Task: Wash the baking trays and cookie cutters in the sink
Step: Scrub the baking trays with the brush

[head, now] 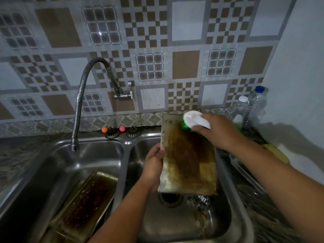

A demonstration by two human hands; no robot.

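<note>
Double steel sink (126,142) across the lower frame, two basins side by side. Right basin, centre of frame: baking tray (188,158) held tilted over the drain, its face largely covered by a brown burnt-on film — scrubbing under way, far from finished. Left basin, lower left: second tray (87,199), leaning on the basin wall, equally dark with residue and apparently untouched. Gooseneck tap (82,95) at centre left, spout over the left basin, no stream visible. Right hand (217,132), upper right of the held tray, wrapped round a white-handled brush (194,120) with green bristles pressed to the tray's top edge. Left hand (154,165), curled round the tray's left rim, steadying it. Small metal pieces (201,199) below the tray near the drain — possibly cookie cutters, too blurred to tell. Judged early: both trays soiled, rinsing still to come.
</note>
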